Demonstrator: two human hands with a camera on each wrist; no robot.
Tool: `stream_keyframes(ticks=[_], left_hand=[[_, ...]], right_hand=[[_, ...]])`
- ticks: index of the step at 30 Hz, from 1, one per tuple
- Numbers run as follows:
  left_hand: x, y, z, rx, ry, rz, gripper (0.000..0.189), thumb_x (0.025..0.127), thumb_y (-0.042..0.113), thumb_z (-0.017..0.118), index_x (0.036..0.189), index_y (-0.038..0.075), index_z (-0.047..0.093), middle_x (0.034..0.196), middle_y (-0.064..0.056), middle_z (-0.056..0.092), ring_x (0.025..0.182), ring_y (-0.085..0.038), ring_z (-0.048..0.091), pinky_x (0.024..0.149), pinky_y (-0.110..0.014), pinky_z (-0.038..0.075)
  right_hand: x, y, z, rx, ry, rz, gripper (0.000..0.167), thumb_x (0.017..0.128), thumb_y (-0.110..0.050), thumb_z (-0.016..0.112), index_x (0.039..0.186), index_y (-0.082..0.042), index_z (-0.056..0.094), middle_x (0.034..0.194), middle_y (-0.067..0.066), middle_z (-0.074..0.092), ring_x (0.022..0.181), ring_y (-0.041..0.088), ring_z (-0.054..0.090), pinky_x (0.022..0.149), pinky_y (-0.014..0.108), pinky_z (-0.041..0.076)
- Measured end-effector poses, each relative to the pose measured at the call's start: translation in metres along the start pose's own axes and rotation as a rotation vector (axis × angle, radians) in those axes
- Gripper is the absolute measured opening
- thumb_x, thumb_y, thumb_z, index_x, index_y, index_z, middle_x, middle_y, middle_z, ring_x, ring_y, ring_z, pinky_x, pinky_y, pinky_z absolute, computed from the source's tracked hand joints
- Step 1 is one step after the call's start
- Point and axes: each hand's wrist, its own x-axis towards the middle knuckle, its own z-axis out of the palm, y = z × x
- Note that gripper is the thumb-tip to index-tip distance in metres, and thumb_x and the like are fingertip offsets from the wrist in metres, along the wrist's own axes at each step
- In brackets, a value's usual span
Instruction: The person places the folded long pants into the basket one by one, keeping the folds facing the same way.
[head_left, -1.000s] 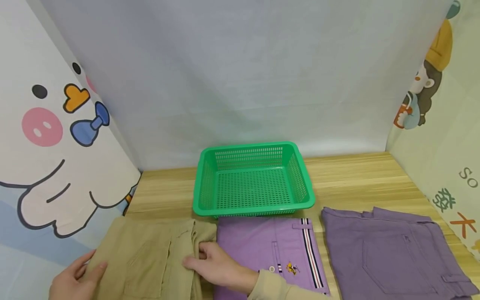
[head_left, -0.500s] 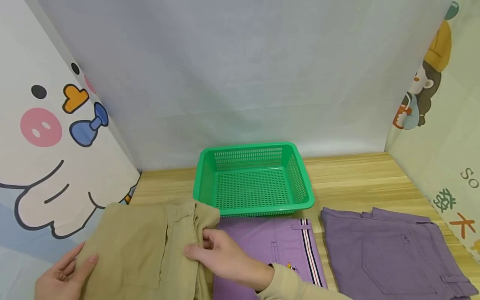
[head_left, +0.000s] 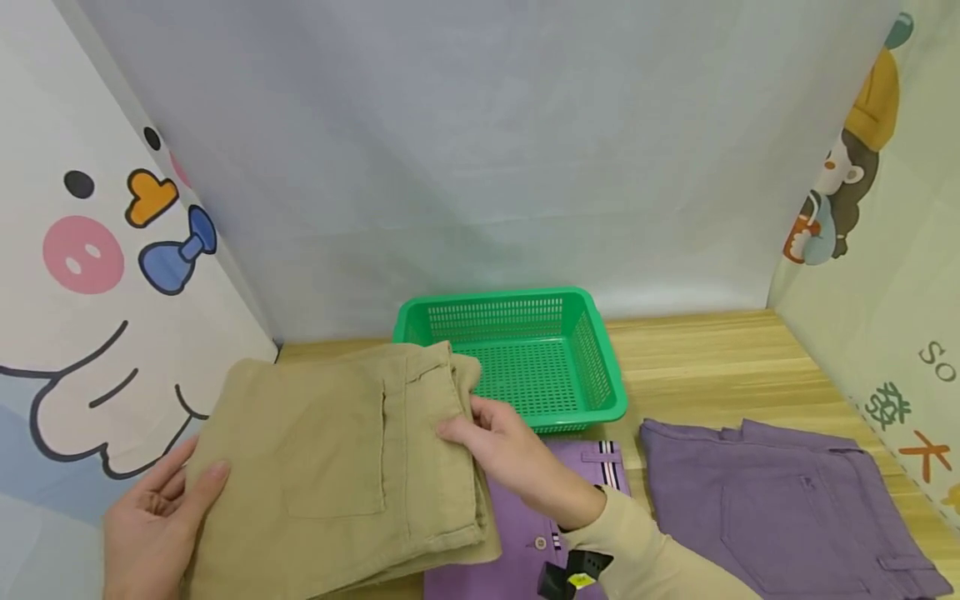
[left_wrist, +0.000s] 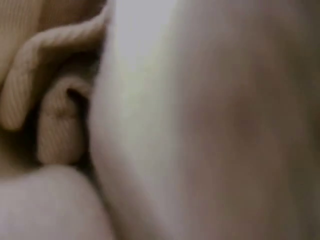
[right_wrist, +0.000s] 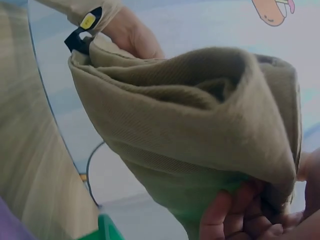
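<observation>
Tan trousers [head_left: 330,450]: folded, lifted, not yet set down; edges pinched by left hand [head_left: 153,525] and right hand [head_left: 521,458]. Lilac pair [head_left: 513,537], purple pair [head_left: 780,517]: folded, on desk [head_left: 705,367]. Basket [head_left: 606,358]: behind lilac pair.

wood-grain table [head_left: 690,358], green slotted basket [head_left: 498,315] near its back edge, lilac striped trousers [head_left: 521,521] in front of basket, partly hidden, darker purple trousers [head_left: 780,508] folded by right edge, grey-white backdrop [head_left: 525,150] along back edge, duck-print cloth [head_left: 75,350] past left edge, pale-green printed cloth [head_left: 885,317] along right edge
</observation>
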Motion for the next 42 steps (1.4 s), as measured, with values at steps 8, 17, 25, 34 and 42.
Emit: stream_keyframes(ticks=[8,17,25,34,42], left_hand=[[0.012,0.011,0.039,-0.053,-0.078,0.097,0.067,0.097,0.008,0.079,0.158,0.005,0.050,0.096,0.022,0.079,0.081,0.000,0.076,0.067,-0.017,0.061],[0.035,0.025,0.100,-0.046,-0.271,0.211,0.060,0.101,0.006,0.073,0.156,0.001,0.051,0.099,0.024,0.077,0.083,-0.001,0.076,0.071,-0.019,0.062],[0.060,0.027,0.133,0.012,-0.350,0.171,0.061,0.105,0.015,0.069,0.161,0.008,0.046,0.128,0.003,0.077,0.089,0.002,0.075,0.080,-0.019,0.062],[0.082,0.019,0.159,0.075,-0.365,0.156,0.058,0.107,0.013,0.065,0.161,0.007,0.045,0.150,-0.027,0.059,0.087,0.008,0.072,0.080,-0.015,0.060],[0.101,0.014,0.180,0.166,-0.393,0.169,0.058,0.107,0.019,0.064,0.162,0.011,0.046,0.148,-0.024,0.063,0.102,-0.007,0.074,0.085,-0.015,0.058]], right_hand=[[0.009,-0.003,-0.035,-0.048,0.154,0.039,0.044,0.104,-0.020,0.054,0.142,0.001,0.057,0.116,0.015,0.073,0.091,0.014,0.072,0.080,0.032,0.061],[0.014,0.001,-0.085,-0.054,0.290,0.083,0.042,0.107,-0.024,0.048,0.140,0.001,0.052,0.099,0.003,0.070,0.083,0.013,0.069,0.075,0.030,0.059],[0.022,0.002,-0.122,-0.125,0.329,0.100,0.048,0.107,-0.026,0.045,0.147,0.001,0.045,0.100,0.003,0.066,0.083,0.013,0.068,0.076,0.029,0.059],[0.037,0.008,-0.146,-0.168,0.386,0.147,0.056,0.108,-0.032,0.047,0.157,-0.005,0.042,0.111,0.006,0.064,0.090,0.014,0.066,0.079,0.030,0.058],[0.046,0.020,-0.165,-0.171,0.408,0.188,0.065,0.111,-0.038,0.045,0.169,-0.014,0.027,0.140,0.016,0.056,0.113,0.022,0.060,0.092,0.035,0.054]])
